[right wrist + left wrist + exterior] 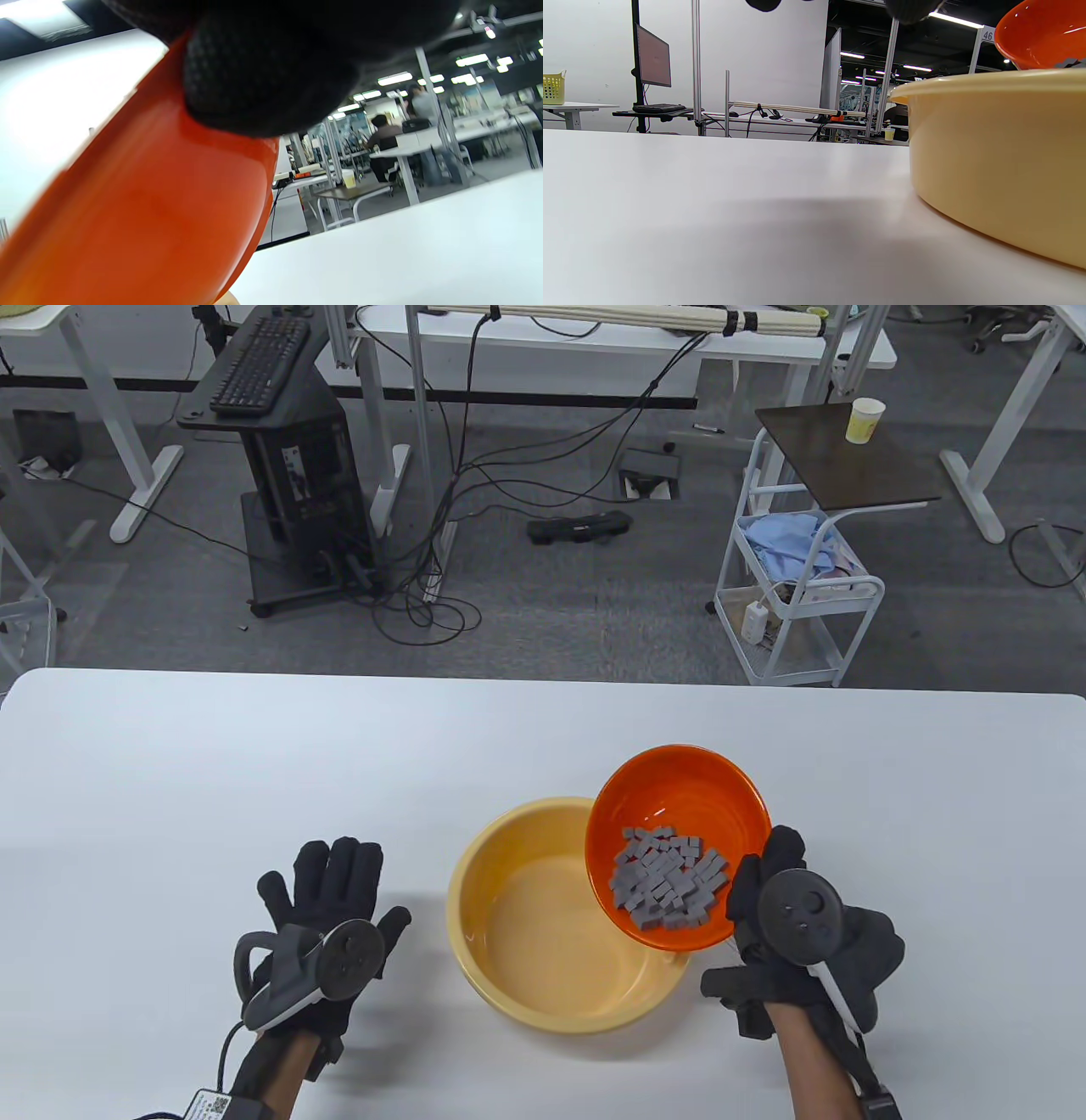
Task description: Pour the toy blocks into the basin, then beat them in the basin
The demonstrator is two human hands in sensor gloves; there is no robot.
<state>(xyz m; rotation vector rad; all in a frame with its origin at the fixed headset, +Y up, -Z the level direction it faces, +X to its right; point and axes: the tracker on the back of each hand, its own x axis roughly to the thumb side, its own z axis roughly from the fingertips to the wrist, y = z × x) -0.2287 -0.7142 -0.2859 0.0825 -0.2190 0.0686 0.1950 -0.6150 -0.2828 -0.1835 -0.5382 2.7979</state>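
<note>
Two hands: both in black sensor gloves with a grey tracker on the back.
Left hand (327, 916): flat on the white table (170, 780), fingers straight and spread, holding nothing, well left of the basin.
Right hand (793, 925): grips the near right rim of the round orange plastic bowl (679, 789), fingers curled round its edge; in the right wrist view a gloved fingertip (263, 84) presses on the orange wall.
Orange bowl: held above the table, tilted toward the person and the basin, its lower edge overlapping the basin's right rim.
Small grey toy blocks (670, 878): heaped in the low side of the orange bowl, all inside it.
Round pale yellow plastic basin (484, 916): stands on the table between the hands, nothing visible in it.
Beyond the table: black stand carrying a black keyboard (259, 364), tangled black cables (475, 492) on the grey floor, white wire cart (793, 594) with blue cloth, dark side table with a yellow paper cup (864, 420).
In the way: the orange bowl hides part of the basin's right rim.
</note>
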